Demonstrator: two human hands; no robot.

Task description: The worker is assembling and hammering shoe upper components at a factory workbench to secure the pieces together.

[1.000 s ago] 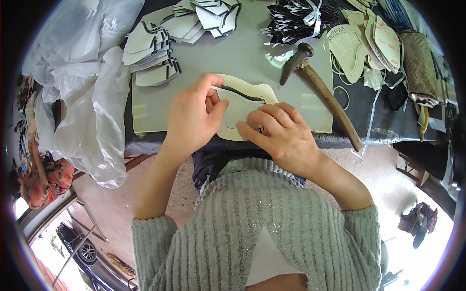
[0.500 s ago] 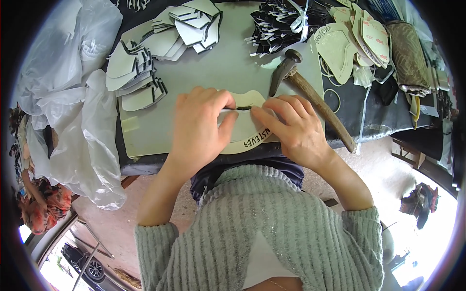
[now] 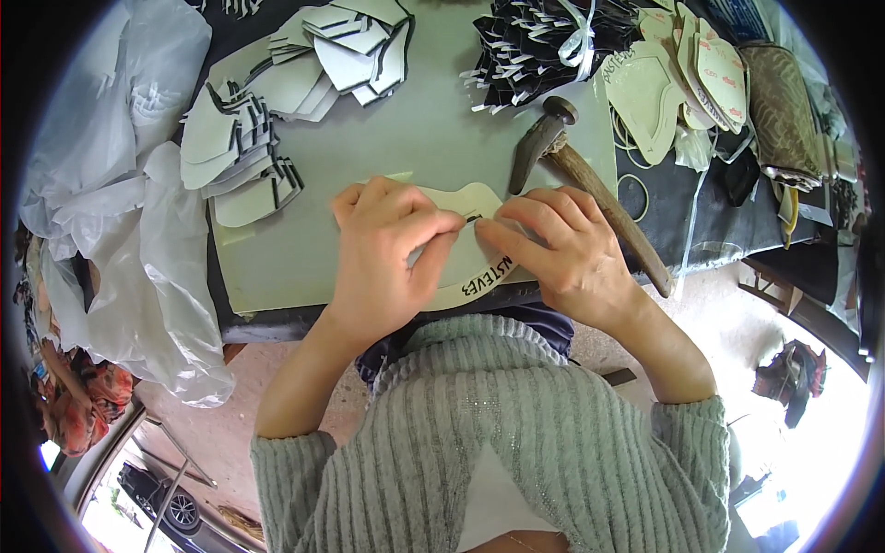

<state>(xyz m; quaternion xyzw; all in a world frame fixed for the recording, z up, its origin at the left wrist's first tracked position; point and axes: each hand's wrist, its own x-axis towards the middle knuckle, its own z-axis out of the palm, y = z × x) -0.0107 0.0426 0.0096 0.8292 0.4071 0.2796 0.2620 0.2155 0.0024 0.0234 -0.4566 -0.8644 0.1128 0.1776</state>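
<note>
My left hand (image 3: 380,253) pinches the dark upper edge of a white cut piece (image 3: 458,258), thumb against forefinger. Close on its right, my right hand (image 3: 573,258) has thumb and forefinger closed at the same edge, its other fingers curled. Only a short bit of the black edge shows between the fingertips. Beneath the piece lies a cream pattern template (image 3: 472,196) with a wavy top and black lettering along its lower right rim. Much of both is hidden under my hands.
A hammer (image 3: 590,175) lies just right of my right hand. White pieces with black edges (image 3: 355,46) are heaped at the back left, near plastic sheeting (image 3: 152,249). A tied black bundle (image 3: 525,55) and cream templates (image 3: 645,101) sit at the back right of the grey board (image 3: 442,129).
My left hand's fingertips have moved right along the piece's edge, closer to my right fingertips. Less of the black edge shows between them. The whole view has shifted slightly.
</note>
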